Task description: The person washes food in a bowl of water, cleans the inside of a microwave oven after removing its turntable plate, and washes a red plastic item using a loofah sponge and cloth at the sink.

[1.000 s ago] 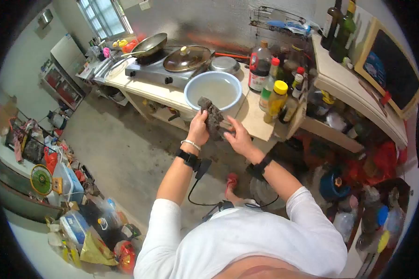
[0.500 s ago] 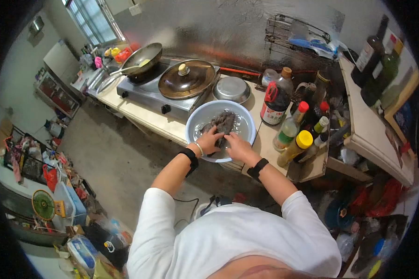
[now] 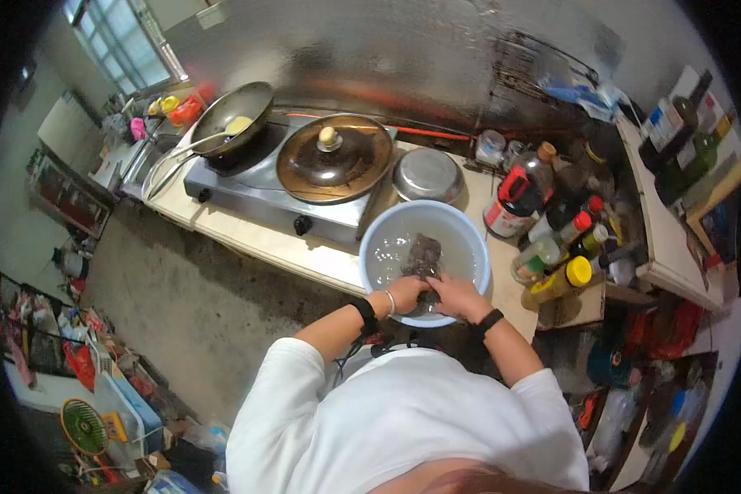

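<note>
A light blue basin (image 3: 369, 284) of water stands at the counter's front edge. In the water is a dark brown, crumpled, soft-looking piece (image 3: 424, 253); its exact kind cannot be made out. My left hand (image 3: 407, 293) grips its near end from the left, with fingers curled down. From the other side my right hand (image 3: 458, 296) also closes on it, thumb close to the left hand. Some fingertips are hidden in the water and behind the piece.
Behind the basin lies an upturned metal bowl (image 3: 428, 174). Left of it, a gas stove (image 3: 251, 193) carries a lidded pan (image 3: 333, 165) and a wok (image 3: 237, 115). Several sauce bottles crowd the right, including a yellow-capped one (image 3: 560, 280) and a red-handled jug (image 3: 510, 206).
The camera view has shifted, so the basin appears lower and further right. My fingers, spread over the brown piece before, are now curled in on its near end.
</note>
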Demonstrator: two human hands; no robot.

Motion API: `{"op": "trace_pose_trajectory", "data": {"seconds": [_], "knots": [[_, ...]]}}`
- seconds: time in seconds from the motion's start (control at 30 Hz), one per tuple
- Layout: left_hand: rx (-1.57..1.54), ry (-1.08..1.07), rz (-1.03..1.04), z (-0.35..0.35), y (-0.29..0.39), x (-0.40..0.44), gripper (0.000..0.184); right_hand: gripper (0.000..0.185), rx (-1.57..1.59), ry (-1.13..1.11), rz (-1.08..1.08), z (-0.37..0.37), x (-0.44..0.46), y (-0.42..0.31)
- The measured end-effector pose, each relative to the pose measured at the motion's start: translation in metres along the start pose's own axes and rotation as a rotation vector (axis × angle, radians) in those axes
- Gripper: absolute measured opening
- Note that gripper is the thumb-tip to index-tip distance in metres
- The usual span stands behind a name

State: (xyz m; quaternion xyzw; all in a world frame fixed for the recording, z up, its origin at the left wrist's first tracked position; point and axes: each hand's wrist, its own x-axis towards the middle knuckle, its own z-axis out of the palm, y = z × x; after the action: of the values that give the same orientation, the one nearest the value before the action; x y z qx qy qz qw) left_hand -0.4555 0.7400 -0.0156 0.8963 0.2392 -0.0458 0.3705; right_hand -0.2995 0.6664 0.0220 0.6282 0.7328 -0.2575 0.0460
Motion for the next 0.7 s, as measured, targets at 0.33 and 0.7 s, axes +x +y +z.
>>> {"op": "trace_pose_trajectory", "data": {"seconds": [0.33,0.7], "knots": [[-0.044,0.271,-0.046,0.000,0.006,-0.004,0.032,0.025,0.201,0.143,0.066,0.007,0.013,-0.003],[-0.444,0.312,0.073,0.007,-0.007,0.006,0.031,0.020,1.186,0.317,0.023,0.036,0.023,0.024]]}}
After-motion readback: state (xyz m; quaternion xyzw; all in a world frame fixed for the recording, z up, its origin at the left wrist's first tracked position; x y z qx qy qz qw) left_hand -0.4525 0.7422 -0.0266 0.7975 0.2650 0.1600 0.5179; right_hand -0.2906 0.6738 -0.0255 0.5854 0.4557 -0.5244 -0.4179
